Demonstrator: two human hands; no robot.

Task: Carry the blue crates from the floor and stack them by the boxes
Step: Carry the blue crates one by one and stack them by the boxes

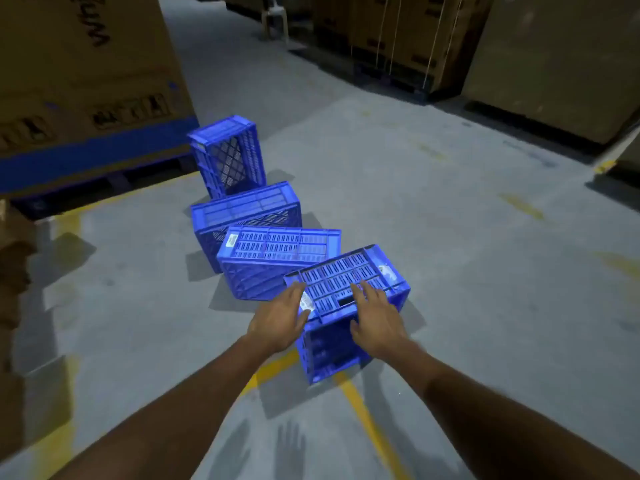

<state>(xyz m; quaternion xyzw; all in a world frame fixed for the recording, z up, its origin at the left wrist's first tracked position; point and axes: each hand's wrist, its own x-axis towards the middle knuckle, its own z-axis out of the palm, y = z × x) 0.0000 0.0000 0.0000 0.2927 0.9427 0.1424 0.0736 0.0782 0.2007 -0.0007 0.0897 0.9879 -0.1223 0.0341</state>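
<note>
Several blue slatted plastic crates lie in a line on the grey floor, from near me toward a big cardboard box. The nearest crate (346, 282) lies tipped on its side. My left hand (278, 322) rests flat on its left upper edge. My right hand (375, 318) lies on its top face, fingers spread, not curled around anything. Behind it lies a second crate (277, 251), then a third crate (246, 211). The farthest crate (227, 154) stands on end beside the box's pallet.
A large cardboard box (83, 74) on a blue pallet (86, 157) stands at the left. More tall cartons (554, 64) line the right and back. Yellow floor lines (363, 410) cross under the nearest crate. Another brown carton edge (14, 289) shows at the far left.
</note>
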